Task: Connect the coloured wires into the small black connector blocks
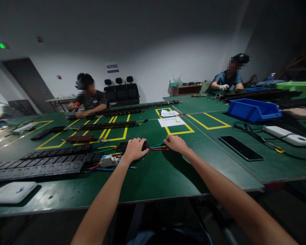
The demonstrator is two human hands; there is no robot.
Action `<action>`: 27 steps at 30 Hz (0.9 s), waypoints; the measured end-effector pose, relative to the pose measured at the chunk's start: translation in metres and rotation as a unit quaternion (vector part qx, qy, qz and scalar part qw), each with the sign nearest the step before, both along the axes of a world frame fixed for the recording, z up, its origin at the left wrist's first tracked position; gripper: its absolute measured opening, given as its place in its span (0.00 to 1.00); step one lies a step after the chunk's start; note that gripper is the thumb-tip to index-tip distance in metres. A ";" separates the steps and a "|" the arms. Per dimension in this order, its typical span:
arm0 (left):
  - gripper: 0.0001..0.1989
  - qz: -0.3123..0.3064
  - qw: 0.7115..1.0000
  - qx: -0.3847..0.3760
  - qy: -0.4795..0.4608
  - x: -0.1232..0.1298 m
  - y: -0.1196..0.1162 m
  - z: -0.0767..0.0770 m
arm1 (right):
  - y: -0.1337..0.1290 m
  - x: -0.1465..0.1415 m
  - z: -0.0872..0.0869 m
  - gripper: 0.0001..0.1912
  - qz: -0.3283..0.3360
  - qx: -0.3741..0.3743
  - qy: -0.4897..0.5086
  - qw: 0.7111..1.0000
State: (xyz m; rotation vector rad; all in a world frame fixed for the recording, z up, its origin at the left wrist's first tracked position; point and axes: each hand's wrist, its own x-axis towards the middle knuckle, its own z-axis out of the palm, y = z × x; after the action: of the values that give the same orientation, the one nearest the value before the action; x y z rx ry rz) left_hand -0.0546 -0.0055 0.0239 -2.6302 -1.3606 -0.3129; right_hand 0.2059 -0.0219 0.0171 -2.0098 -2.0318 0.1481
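On the green table, my left hand (135,149) rests over a small black block (122,146), its fingers curled around the block's right end. Coloured wires (156,147), blue, green and red, run out of the block to the right. At their far ends my right hand (176,143) is closed in a pinch; the tips of its fingers meet the wires. Just left of my left hand lies a white breaker (109,160) with wires, beside long black socket strips (53,165). A blue wire (124,167) lies below my left hand.
A phone (241,148), a white power bank (288,135) with cables and a blue bin (253,109) stand right. Paper sheets (171,121) lie ahead. A white box (14,192) sits at front left. Two people work across the table; another person's hand shows at far right.
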 end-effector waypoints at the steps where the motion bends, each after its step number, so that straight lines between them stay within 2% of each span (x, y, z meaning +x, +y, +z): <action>1: 0.25 0.000 1.000 -0.001 0.001 0.000 0.000 0.000 | 0.000 0.001 0.000 0.16 -0.007 0.003 0.004 1.000; 13: 0.24 0.002 1.000 0.012 0.005 -0.001 0.002 -0.004 | 0.005 0.014 0.002 0.20 0.008 -0.026 -0.011 1.000; 18: 0.25 0.001 1.000 0.006 0.004 -0.001 0.002 -0.003 | 0.005 0.013 0.004 0.24 0.001 -0.023 0.011 1.000; 27: 0.25 0.002 1.000 -0.005 0.005 0.000 0.000 0.000 | 0.000 0.009 0.008 0.24 0.007 -0.030 0.009 0.999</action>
State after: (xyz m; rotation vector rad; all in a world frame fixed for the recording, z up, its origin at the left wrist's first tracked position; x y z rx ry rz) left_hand -0.0548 -0.0058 0.0242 -2.6334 -1.3696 -0.2933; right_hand 0.2144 -0.0221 0.0249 -2.0236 -2.0531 0.2326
